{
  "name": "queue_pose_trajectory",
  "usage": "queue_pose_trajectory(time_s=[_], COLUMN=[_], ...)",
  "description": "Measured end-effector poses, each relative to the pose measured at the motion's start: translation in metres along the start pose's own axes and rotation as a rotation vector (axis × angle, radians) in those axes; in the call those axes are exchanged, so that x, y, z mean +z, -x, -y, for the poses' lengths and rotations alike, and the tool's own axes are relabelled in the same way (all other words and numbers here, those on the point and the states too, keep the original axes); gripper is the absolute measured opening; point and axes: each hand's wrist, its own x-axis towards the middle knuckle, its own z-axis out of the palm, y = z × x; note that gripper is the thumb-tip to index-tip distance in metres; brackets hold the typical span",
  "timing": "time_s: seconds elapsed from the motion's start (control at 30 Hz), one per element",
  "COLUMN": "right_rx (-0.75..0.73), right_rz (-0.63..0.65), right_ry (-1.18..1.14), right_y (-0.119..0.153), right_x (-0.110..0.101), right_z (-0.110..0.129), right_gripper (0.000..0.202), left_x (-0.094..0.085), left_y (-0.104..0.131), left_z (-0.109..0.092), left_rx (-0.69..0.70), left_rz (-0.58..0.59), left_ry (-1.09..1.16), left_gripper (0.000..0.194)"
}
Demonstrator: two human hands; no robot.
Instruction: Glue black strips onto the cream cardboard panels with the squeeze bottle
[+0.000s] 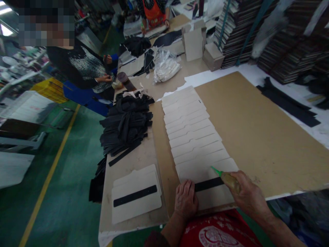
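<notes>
At the surface (pixel 144 154), right fingers (pixel 241 175) clamp a bottle (pixel 230 181); unclenched left fingers (pixel 185 187) rest beside a black strip (pixel 208 184), best kept straight.

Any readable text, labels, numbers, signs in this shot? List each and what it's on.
None fully legible.
Red apron: white lettering and round emblem, too blurred to read.
Co-worker's orange apron: any print too small.
Squeeze bottle, beige panels: no text discernible.
</notes>
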Motion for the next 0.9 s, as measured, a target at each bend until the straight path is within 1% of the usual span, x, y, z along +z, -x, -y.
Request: queue_pose_trajectory(time_s=[0.07,0.23,0.4,0.57,0.77,0.83,0.9], right_rx=[0.019,-0.018,0.070,0.029,0.133,0.097,0.047], right_rz=[-0.027,0.042,-0.034,0.008,-0.069,-0.052,0.004], right_ry=[0.007,-0.033,0.020,-0.009,0.059,0.040,-0.002], right_y=[0.001,0.003,0.004,0.005,0.004,0.003,0.003], right_x=[-0.003,-0.001,-0.006,-0.004,-0.015,-0.013,-0.009], right_z=[-0.003,-0.005,-0.011,-0.006,-0.021,-0.017,-0.011], right_gripper=[0.019,0.017,0.021,0.019,0.025,0.023,0.020], left_x=[0.000,-0.002,-0.004,-0.002,-0.002,-0.002,-0.003], left_y=[0.000,-0.001,-0.002,-0.002,-0.003,-0.003,-0.003], left_z=[0.000,0.000,0.000,0.000,0.001,0.001,0.000], left_rx=[-0.001,-0.001,0.006,0.004,0.003,0.006,0.006], left_rz=[0.000,-0.001,0.000,-0.006,-0.002,-0.002,-0.001], left_ry=[0.003,0.008,0.010,0.010,0.011,0.016,0.020], left_gripper=[0.046,0.048,0.047,0.047,0.050,0.049,0.047])
